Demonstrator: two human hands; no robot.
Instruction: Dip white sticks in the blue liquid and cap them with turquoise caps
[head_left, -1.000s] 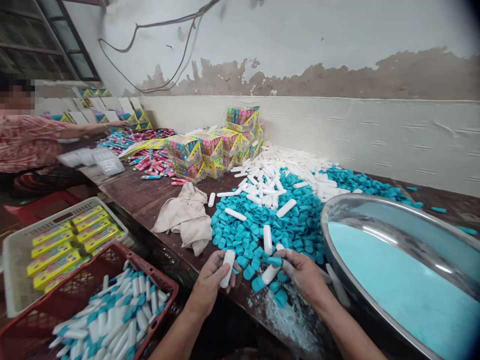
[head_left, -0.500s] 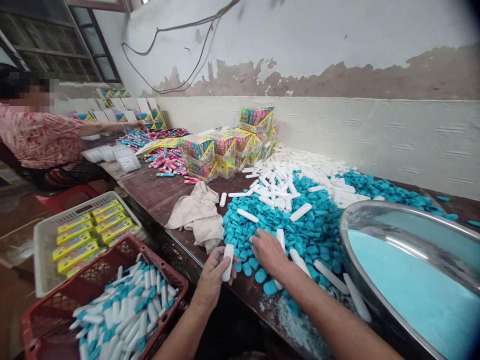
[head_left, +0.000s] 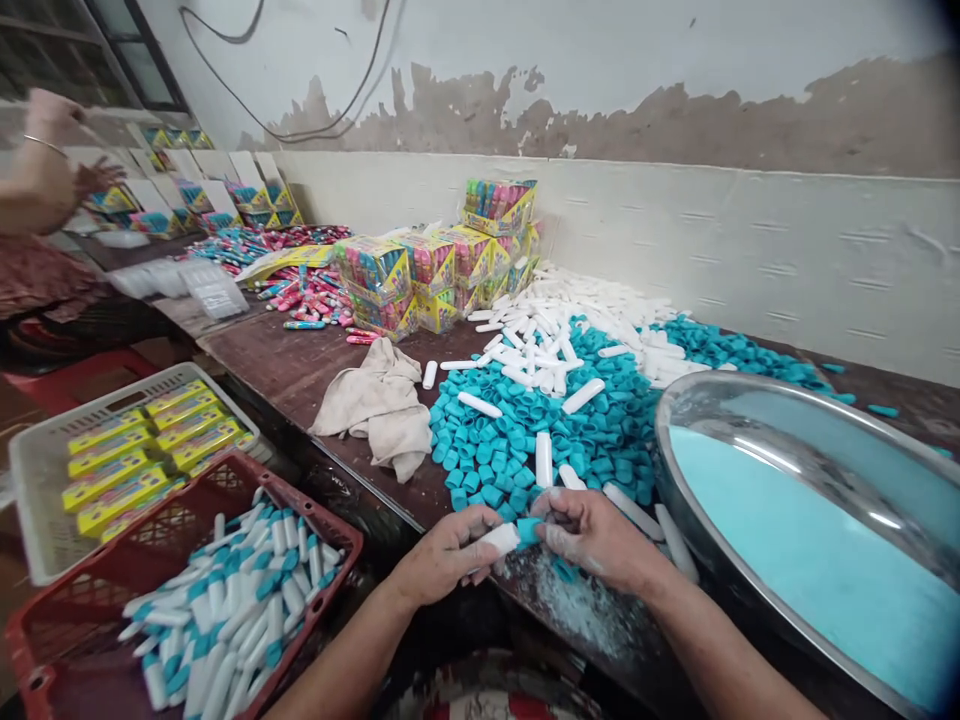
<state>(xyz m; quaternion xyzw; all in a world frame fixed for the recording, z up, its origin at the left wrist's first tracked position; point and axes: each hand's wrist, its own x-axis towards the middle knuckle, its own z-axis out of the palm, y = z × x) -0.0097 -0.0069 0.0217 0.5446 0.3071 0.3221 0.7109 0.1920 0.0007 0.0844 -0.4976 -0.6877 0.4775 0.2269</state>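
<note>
My left hand [head_left: 444, 553] grips a white plastic tube [head_left: 498, 541] at the table's near edge. My right hand [head_left: 592, 537] holds a teal cap [head_left: 529, 529] against the tube's end. Just beyond the hands lies a heap of teal caps [head_left: 555, 430] with white tubes [head_left: 547, 345] scattered over and behind it. White powder dusts the wood under my right hand.
A big steel basin of light blue powder [head_left: 810, 540] fills the right. A beige cloth [head_left: 379, 405] lies left of the caps. A red crate of capped tubes [head_left: 217, 600] and a white crate of yellow packs [head_left: 112, 465] sit lower left. Stacked colourful boxes [head_left: 442, 265] stand behind. Another person's arm [head_left: 45, 170] is at far left.
My right hand came back from the cap heap with a teal cap and met the tube in my left hand. The other person's arm lifted off the table.
</note>
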